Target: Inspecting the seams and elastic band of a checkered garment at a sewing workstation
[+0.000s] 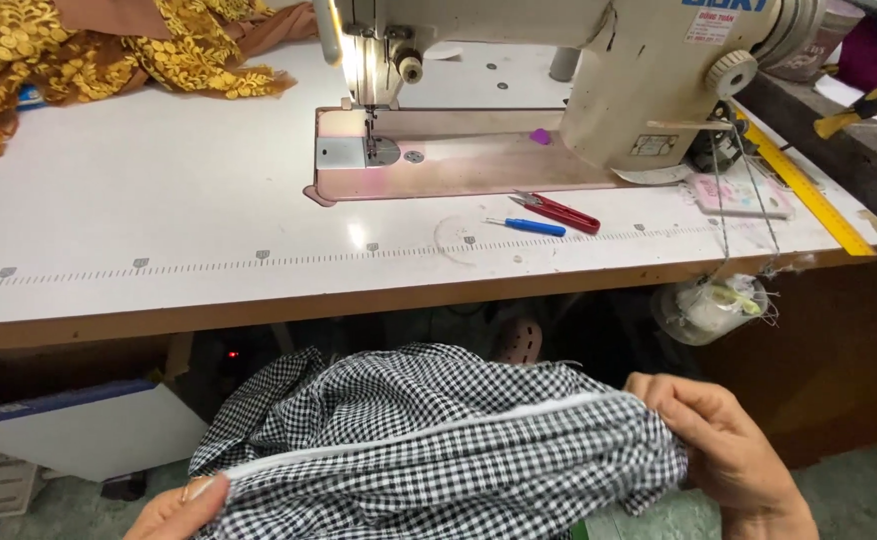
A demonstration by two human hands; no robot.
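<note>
A black-and-white checked fabric [429, 430] with a white zip or tape along its seam is stretched between my hands, below the table's front edge. My left hand [181, 510] pinches its left end at the bottom of the view. At the right end, my right hand [724, 445] grips the bunched cloth. Both hands sit well below and in front of the sewing machine [599, 70].
The white sewing table [159, 200] carries red thread snips [559, 210], a blue seam ripper [527, 226], a yellow ruler [809, 190] and gold lace fabric [89, 50] at the far left. A clear bag of scraps [709, 305] hangs off the front edge.
</note>
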